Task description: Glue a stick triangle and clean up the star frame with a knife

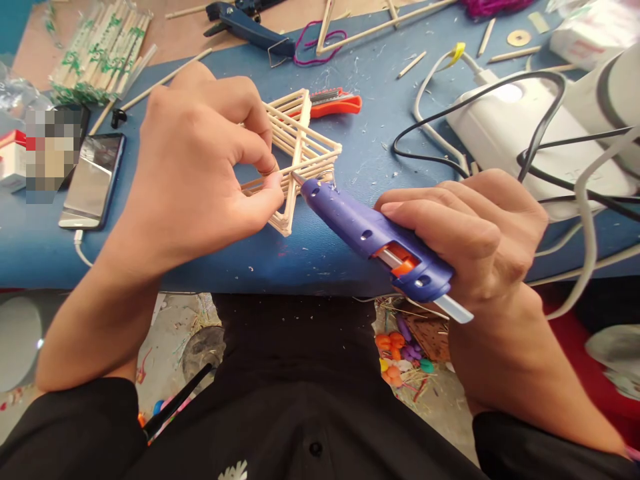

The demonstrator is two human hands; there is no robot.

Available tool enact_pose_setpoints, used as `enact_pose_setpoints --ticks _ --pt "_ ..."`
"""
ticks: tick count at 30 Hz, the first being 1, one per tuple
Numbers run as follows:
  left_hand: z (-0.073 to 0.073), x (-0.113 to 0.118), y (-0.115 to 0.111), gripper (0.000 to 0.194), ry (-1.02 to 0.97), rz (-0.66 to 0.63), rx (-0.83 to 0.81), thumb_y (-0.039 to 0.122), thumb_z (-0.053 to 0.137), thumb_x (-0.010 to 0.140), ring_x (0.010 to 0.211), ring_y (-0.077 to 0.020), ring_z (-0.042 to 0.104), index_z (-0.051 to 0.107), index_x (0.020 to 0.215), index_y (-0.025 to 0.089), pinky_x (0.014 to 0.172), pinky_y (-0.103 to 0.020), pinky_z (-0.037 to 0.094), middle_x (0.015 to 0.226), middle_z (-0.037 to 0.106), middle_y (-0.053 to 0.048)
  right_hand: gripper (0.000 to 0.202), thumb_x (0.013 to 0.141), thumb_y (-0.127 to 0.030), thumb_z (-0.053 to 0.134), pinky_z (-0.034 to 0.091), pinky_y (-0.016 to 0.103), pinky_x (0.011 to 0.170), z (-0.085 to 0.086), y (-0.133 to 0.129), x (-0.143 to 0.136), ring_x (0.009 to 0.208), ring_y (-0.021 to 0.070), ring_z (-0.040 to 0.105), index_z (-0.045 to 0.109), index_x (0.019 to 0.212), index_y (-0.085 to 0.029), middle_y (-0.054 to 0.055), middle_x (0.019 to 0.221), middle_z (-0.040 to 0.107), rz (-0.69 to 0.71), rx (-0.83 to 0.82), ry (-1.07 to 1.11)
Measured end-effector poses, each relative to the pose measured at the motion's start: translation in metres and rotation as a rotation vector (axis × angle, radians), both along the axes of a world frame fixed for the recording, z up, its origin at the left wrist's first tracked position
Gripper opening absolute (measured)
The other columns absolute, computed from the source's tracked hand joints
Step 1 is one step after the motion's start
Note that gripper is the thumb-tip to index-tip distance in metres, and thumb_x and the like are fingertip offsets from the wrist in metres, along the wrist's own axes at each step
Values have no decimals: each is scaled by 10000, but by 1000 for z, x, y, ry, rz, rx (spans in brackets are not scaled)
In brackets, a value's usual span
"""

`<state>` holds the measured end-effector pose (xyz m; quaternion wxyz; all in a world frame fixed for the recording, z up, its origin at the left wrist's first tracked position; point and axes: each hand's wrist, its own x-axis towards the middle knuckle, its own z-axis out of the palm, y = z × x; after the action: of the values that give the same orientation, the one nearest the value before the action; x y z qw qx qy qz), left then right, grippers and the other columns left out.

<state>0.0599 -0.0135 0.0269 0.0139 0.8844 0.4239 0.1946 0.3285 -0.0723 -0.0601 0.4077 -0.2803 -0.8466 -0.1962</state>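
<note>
A star-like frame of layered thin wooden sticks [320,148] sits on the blue table in the middle of the view. My left hand [210,147] pinches a stick on its near left side between thumb and forefinger. In my right hand [465,227] is a purple hot glue gun [350,217], a clear glue stick poking out of its back end. The gun's nozzle meets the sticks just right of my left fingertips; whether glue is coming out cannot be seen. Behind the frame lies an orange utility knife [335,103], partly covered by it.
A smartphone [93,181] on a cable and bagged wooden chopsticks [100,57] lie at left. A blue-handled tool [250,30] and another stick frame [385,30] are at the back. A white power box [535,127] with tangled cables stands at right.
</note>
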Motion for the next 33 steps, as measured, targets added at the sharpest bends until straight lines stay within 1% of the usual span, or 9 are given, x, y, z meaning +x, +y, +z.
enact_pose_setpoints --ticks 3,9,13,16,19,25,27,30,33 --pt "0 2 -1 161 -32 19 -33 366 809 808 970 -286 669 769 730 232 1110 -556 510 902 748 -38 209 1160 -276 472 329 370 644 3 -1 0 667 156 613 607 1188 -118 86 935 824 -14 -6 -16" --pt "0 2 -2 78 -5 31 -15 295 791 790 989 -308 671 773 720 266 1085 -569 524 917 758 -37 183 1159 -229 431 322 355 640 7 -3 -3 641 144 580 598 1170 -155 36 836 790 -54 37 -49" --pt "1 3 -2 111 -44 76 -48 291 838 757 1007 -330 674 754 684 290 1090 -596 513 899 746 -33 167 1158 -210 423 314 345 626 7 -2 -4 631 138 551 586 1166 -178 16 824 781 -61 65 -58" --pt "0 2 -2 97 9 56 -16 315 800 800 1019 -355 678 773 710 292 1034 -619 522 924 753 -52 154 1150 -202 433 305 338 618 6 -2 -4 622 135 528 586 1152 -190 -6 802 764 -66 81 -69" --pt "-3 -1 -2 107 49 41 28 328 772 830 1014 -366 679 780 726 305 968 -614 534 945 775 -52 134 1141 -210 461 292 341 606 6 -2 -5 611 136 516 593 1140 -185 -12 779 752 -73 99 -74" --pt "-6 -6 -2 91 53 11 89 341 764 841 993 -348 670 809 762 334 950 -583 537 954 797 -31 151 1138 -212 458 308 354 588 5 -5 -6 614 153 543 602 1151 -166 24 817 786 -73 117 -72" --pt "-5 -6 -3 88 48 20 93 359 765 815 1035 -362 677 818 753 327 963 -586 531 927 789 -30 135 1133 -225 470 318 361 587 3 -6 -6 618 155 561 595 1165 -184 27 857 804 -75 90 -60" --pt "-3 -4 -5 117 54 52 69 348 736 821 1120 -401 691 808 744 296 1005 -626 518 932 784 -34 137 1136 -260 460 329 371 593 -2 -8 -6 627 157 592 586 1184 -237 7 903 815 -87 25 -10" --pt "1 -3 -9 100 27 75 42 308 741 841 1108 -397 699 804 767 285 1050 -646 504 984 782 -52 143 1130 -293 479 319 388 595 -6 -11 -7 629 170 609 596 1205 -256 8 925 816 -84 -12 44"
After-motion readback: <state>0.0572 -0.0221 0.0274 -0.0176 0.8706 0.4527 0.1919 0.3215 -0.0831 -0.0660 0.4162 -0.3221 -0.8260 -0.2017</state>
